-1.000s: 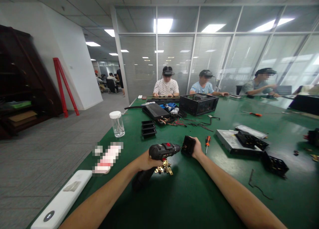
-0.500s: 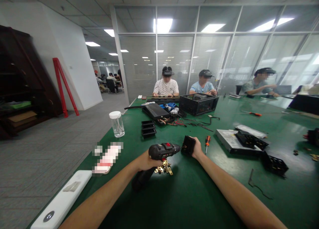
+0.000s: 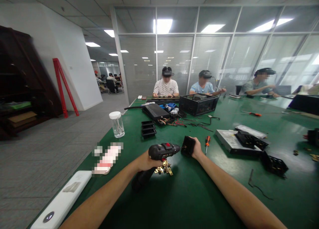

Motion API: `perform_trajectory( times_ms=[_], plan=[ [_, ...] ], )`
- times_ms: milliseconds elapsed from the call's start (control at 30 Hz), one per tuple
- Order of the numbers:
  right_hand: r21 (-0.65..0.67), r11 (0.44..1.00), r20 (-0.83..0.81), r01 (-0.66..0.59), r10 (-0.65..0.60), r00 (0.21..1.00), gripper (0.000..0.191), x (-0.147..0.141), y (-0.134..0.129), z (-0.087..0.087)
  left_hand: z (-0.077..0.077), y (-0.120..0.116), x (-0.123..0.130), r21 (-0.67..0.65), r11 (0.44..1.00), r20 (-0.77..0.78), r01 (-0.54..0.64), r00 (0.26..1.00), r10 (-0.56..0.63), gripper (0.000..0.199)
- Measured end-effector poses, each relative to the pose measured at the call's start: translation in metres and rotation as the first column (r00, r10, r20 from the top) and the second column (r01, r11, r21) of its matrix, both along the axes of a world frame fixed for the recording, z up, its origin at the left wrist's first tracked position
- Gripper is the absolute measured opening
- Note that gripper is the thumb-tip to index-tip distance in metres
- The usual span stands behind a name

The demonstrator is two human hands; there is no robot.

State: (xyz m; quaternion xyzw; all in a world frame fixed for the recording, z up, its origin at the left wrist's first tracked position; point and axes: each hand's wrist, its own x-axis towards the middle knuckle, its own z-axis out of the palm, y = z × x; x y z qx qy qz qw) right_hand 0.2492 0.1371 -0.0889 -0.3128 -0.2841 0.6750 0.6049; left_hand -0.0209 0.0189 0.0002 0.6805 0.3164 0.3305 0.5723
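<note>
My left hand [image 3: 147, 161] is wrapped round the grip of a black power drill [image 3: 161, 151], whose nose points right. In my right hand [image 3: 197, 148] is a small black box-like part [image 3: 187, 146], held up facing the drill's tip. The tip is at or very near the part; contact is hard to tell. Small brass pieces [image 3: 164, 168] lie in a pile on the green table [image 3: 194, 195], just below the drill. An orange-handled screwdriver [image 3: 207, 141] lies right of my right hand.
Black trays [image 3: 148, 129], a clear jar [image 3: 117, 124] and a white device [image 3: 62, 197] are on the left. Behind stands a black metal case [image 3: 198, 104] beside cables. A silver-and-black unit [image 3: 235, 142] and black parts [image 3: 274, 163] lie right. People sit across the table.
My hands, the drill and the black part have hardly moved. Across the table, the person in light blue has stretched a hand out to the right.
</note>
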Motion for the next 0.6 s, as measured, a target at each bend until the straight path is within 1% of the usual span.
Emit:
perform_trajectory(
  times_ms=[133,267,333,467,600],
  plan=[
    [0.01,1.0,0.0,-0.022,0.022,1.0,0.017,0.0005,0.001,-0.0013,-0.0016,0.0004,0.0,0.009,1.0,0.022,0.0,1.0,-0.001,0.038],
    [-0.002,1.0,-0.005,-0.006,0.006,1.0,0.017,-0.0006,0.0,0.0,-0.0014,0.0008,0.0001,0.026,1.0,0.03,0.008,1.0,-0.009,0.038],
    [-0.009,1.0,-0.009,0.004,-0.004,1.0,0.017,-0.0014,-0.0013,0.0018,0.0,0.0006,0.0002,0.028,1.0,0.024,0.01,1.0,-0.011,0.036],
    [-0.016,1.0,-0.008,0.015,-0.015,1.0,0.016,-0.0026,-0.0036,0.0046,0.0013,0.0001,-0.0003,0.024,1.0,0.004,0.003,1.0,-0.003,0.039],
    [-0.023,1.0,-0.005,0.021,-0.022,1.0,0.016,-0.0033,-0.0048,0.0057,-0.0014,0.0011,-0.0015,0.006,1.0,-0.036,-0.001,0.999,0.002,0.033]
  ],
)
